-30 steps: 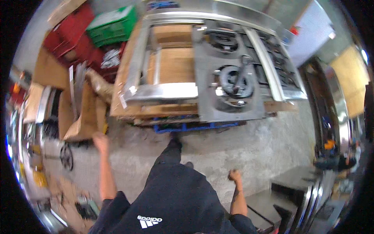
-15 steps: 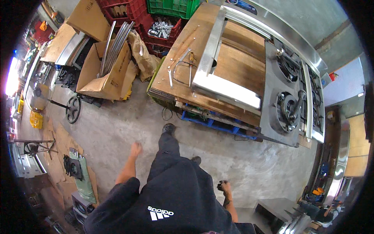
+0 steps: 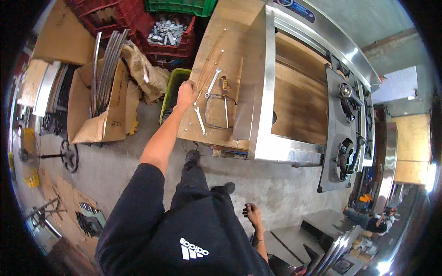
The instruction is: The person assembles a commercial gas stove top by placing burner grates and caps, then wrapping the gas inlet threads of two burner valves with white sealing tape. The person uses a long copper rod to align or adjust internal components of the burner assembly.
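My left hand (image 3: 186,94) is over the left edge of a wooden tabletop (image 3: 188,131), its fingers bent and close together beside the lower end of a thin copper tube (image 3: 210,50). Whether they grip it is hidden. A second copper tube (image 3: 210,76) lies alongside. Nearby rest two wrenches, one angled (image 3: 213,83) and one lower down (image 3: 200,120), plus a screwdriver (image 3: 224,87) and a bent dark wire (image 3: 206,112). My right hand (image 3: 252,215) hangs low beside my body, fingers curled around something dark that I cannot make out.
A steel stove frame (image 3: 262,106) with black burners (image 3: 347,103) covers the table's right side. Left of the table stand a green bin (image 3: 168,99), a cardboard box (image 3: 108,124) of metal tubes and red crates (image 3: 142,43). Steel panels (image 3: 294,234) sit at lower right.
My left arm has swung forward and up from beside my body to the tabletop edge. The table and stove appear closer. My right hand stays low.
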Action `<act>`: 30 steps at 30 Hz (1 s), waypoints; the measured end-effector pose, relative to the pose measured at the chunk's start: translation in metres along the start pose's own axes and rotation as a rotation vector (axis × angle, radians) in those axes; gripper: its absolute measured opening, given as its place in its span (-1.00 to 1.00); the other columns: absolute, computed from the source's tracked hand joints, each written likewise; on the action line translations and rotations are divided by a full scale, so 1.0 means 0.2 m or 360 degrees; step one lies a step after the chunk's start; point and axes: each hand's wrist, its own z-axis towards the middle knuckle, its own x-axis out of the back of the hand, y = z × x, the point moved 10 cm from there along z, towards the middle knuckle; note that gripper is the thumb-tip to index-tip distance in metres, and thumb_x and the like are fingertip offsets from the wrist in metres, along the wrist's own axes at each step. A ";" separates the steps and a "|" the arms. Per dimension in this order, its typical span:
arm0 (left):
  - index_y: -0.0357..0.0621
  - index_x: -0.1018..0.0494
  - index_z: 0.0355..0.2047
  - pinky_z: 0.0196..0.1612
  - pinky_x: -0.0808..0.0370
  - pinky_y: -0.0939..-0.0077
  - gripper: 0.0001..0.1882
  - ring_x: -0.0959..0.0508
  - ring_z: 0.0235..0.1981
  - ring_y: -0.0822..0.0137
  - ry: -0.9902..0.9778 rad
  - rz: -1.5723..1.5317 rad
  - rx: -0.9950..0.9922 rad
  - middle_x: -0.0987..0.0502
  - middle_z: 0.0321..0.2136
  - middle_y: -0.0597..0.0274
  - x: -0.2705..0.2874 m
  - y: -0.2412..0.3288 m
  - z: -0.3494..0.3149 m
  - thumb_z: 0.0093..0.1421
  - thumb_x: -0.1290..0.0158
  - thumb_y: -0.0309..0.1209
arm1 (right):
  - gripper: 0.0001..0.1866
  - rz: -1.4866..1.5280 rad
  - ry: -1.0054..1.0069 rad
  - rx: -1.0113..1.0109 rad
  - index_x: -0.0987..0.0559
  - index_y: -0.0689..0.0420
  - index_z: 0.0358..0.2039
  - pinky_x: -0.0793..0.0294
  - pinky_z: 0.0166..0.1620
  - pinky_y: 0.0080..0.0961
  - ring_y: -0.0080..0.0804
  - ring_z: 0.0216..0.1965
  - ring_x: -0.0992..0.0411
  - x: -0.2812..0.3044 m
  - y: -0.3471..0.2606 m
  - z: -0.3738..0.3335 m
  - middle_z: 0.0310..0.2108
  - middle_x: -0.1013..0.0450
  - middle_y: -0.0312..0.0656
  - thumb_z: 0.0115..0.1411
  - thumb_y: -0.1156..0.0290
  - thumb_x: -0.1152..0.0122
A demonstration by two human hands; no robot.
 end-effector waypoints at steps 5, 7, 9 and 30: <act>-0.39 -0.59 -0.15 0.02 -0.60 -0.12 -0.74 -0.64 -0.07 -0.34 -0.0269 0.0335 -0.0128 -0.61 -0.15 -0.45 -0.25 0.10 0.13 0.35 -0.07 -0.38 | -0.70 0.0137 0.0256 -0.0385 -0.61 0.24 -0.01 -0.63 -0.36 -0.41 -0.38 -0.42 -0.63 -0.07 0.28 -0.25 -0.35 -0.64 -0.11 0.52 0.25 -0.13; -0.39 -0.61 -0.15 0.02 -0.61 -0.14 -0.73 -0.66 -0.05 -0.33 -0.0390 0.0450 0.0018 -0.62 -0.12 -0.48 -0.33 0.08 0.14 0.36 -0.06 -0.39 | -0.73 0.0201 0.0254 -0.0276 -0.63 0.24 -0.04 -0.62 -0.40 -0.40 -0.38 -0.45 -0.61 -0.11 0.33 -0.31 -0.37 -0.64 -0.11 0.52 0.29 -0.12; -0.41 -0.64 -0.20 0.00 -0.65 -0.14 -0.75 -0.69 -0.07 -0.33 -0.0337 0.0480 0.0145 -0.63 -0.14 -0.47 -0.34 0.07 0.17 0.33 -0.03 -0.47 | -0.74 0.0172 0.0315 -0.0435 -0.64 0.25 -0.06 -0.63 -0.39 -0.40 -0.38 -0.45 -0.61 -0.13 0.44 -0.37 -0.38 -0.64 -0.11 0.51 0.31 -0.12; -0.27 -0.68 -0.02 -0.04 -0.59 0.34 -0.60 -0.72 -0.20 0.22 -0.0132 -0.0026 -0.0250 -0.75 -0.21 0.01 0.46 0.85 0.38 0.30 -0.27 -0.20 | -0.59 -0.0037 0.0492 0.0028 -0.64 0.27 -0.08 -0.60 -0.22 -0.25 -0.28 -0.38 -0.64 0.12 0.04 -0.03 -0.37 -0.65 -0.07 0.46 0.13 -0.10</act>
